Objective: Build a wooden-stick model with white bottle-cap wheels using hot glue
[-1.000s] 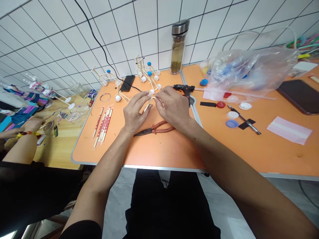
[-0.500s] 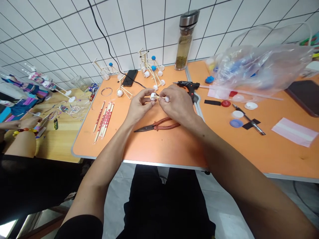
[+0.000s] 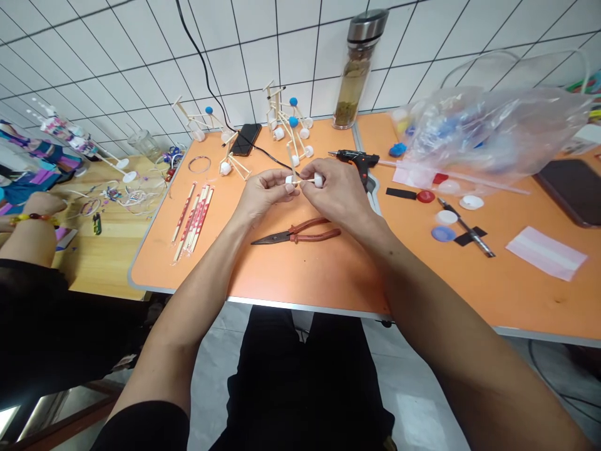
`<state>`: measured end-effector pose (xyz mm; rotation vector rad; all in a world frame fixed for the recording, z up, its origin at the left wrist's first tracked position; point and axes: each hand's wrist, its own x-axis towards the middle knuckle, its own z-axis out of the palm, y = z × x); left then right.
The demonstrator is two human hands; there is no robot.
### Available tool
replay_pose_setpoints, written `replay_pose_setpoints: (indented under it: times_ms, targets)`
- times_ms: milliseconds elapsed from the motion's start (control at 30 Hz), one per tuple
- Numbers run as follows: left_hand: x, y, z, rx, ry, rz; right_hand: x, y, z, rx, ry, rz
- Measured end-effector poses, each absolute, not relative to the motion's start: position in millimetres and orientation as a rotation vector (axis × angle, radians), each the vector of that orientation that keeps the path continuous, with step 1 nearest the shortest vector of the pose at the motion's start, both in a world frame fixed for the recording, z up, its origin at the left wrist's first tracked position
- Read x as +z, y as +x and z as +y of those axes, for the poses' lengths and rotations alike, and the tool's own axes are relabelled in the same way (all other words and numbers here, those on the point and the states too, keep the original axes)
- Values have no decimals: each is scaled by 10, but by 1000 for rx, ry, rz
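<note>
Over the middle of the orange table I hold a small piece made of a thin wooden stick with a white bottle cap [image 3: 318, 180] at its right end and another white cap at its left. My left hand [image 3: 260, 194] is closed in a pinch at the left cap. My right hand [image 3: 342, 191] pinches the stick close to the right cap. A second pale stick [image 3: 292, 164] stands up near the left cap; whether it is joined there I cannot tell. Below my hands lie needle-nose pliers [image 3: 300, 235] with reddish handles. Behind my right hand rests a black glue gun [image 3: 359, 161].
Stick-and-cap models [image 3: 282, 119] stand at the back beside a phone [image 3: 246, 139] and a tea bottle [image 3: 354, 81]. Wrapped chopsticks [image 3: 197, 219] lie left. Rightward are loose caps [image 3: 444, 233], a pen [image 3: 469, 228] and a plastic bag [image 3: 498, 131]. Another person's arm [image 3: 32, 241] is far left.
The view has shifted slightly. My right hand has turned a little, showing more of the right cap, and an upright stick now shows above the left cap.
</note>
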<state>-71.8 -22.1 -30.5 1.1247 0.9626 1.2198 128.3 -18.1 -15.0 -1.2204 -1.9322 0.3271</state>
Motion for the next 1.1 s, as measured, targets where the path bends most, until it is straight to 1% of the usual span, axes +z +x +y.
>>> replay_pose_setpoints:
  times_ms: [233, 433, 533, 800, 1100]
  targets:
    - [-325, -718, -205, 1245, 978, 908, -130, 1313, -172, 532, -1185, -1813]
    - [-287, -684, -206, 1252, 859, 966, -244, 1314, -85, 1031, -1042, -1553]
    - [-281, -669, -210, 1262, 841, 964, -264, 1282, -85, 1188, -974, -1430]
    - [-272, -599, -252, 1273, 799, 930, -221, 1222, -133, 1248, -974, -1272]
    - [-287, -538, -281, 1276, 751, 897, -282, 1171, -108, 1275, -950, -1177]
